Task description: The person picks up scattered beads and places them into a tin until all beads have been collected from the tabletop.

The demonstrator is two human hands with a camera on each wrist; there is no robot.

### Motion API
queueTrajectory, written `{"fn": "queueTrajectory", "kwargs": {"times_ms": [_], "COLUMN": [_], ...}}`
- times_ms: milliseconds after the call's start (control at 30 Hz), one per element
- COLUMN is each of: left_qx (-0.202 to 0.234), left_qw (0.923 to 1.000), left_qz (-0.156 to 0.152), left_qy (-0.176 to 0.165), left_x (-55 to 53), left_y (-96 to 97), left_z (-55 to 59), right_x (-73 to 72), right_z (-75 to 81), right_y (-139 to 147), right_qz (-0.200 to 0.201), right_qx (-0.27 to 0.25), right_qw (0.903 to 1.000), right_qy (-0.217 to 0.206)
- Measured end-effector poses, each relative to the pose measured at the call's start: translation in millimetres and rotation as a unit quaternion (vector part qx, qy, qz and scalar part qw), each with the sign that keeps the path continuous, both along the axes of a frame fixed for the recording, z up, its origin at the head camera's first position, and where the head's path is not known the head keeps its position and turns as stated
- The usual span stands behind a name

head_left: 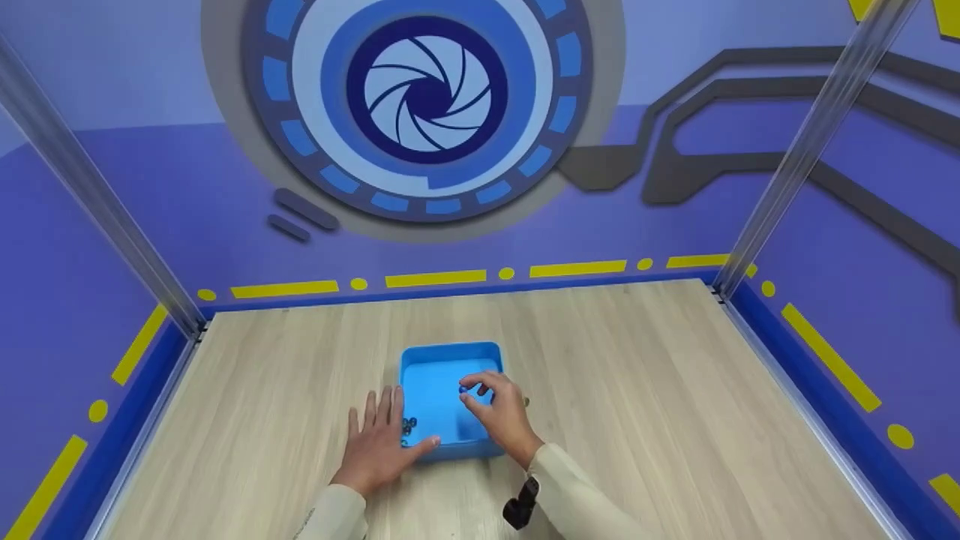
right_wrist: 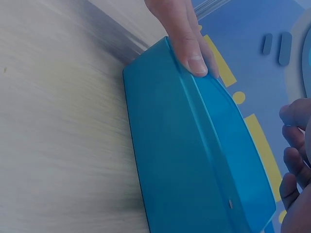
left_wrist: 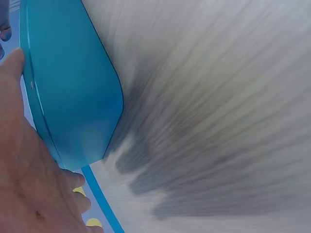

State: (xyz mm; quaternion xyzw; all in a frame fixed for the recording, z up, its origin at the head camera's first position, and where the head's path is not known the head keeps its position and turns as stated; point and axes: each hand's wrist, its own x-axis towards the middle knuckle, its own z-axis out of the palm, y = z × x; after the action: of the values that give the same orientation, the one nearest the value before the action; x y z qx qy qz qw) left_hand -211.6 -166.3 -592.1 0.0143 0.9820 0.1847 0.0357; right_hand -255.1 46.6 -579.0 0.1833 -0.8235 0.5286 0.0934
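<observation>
A shallow blue tray (head_left: 450,451) sits on the wooden table in the head view. My left hand (head_left: 379,448) lies along its left side, fingers spread straight, with the thumb over the near rim. In the right wrist view, the left thumb (right_wrist: 197,65) touches the tray's corner. Over the right half of the tray, my right hand (head_left: 507,416) pinches a small round blue bead (head_left: 463,389) between thumb and fingertips. Several small dark round beads (head_left: 409,425) lie inside the tray by its left wall, partly beside the left hand.
A small brownish thing (head_left: 527,402) shows just past the right hand, mostly hidden by it. The wooden table (head_left: 637,375) is bounded by purple-blue panels (head_left: 480,251) at the back and sides, with metal posts (head_left: 810,150) at the rear corners.
</observation>
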Motion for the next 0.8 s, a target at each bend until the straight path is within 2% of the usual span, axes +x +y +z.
{"fn": "queueTrajectory", "kwargs": {"times_ms": [467, 800], "left_qx": [0.004, 0.01], "left_qw": [1.0, 0.9999], "left_qz": [-0.003, -0.003], "left_qy": [0.003, -0.007], "left_x": [-1.0, -0.8], "left_y": [0.1, -0.4], "left_z": [2.5, 3.8], "right_x": [-1.7, 0.2], "right_z": [-1.9, -4.6], "right_y": [-13.0, -17.9], "right_qz": [-0.006, -0.009], "right_qx": [0.005, 0.015], "right_qw": [1.0, 0.9998], "right_qy": [-0.005, -0.011]}}
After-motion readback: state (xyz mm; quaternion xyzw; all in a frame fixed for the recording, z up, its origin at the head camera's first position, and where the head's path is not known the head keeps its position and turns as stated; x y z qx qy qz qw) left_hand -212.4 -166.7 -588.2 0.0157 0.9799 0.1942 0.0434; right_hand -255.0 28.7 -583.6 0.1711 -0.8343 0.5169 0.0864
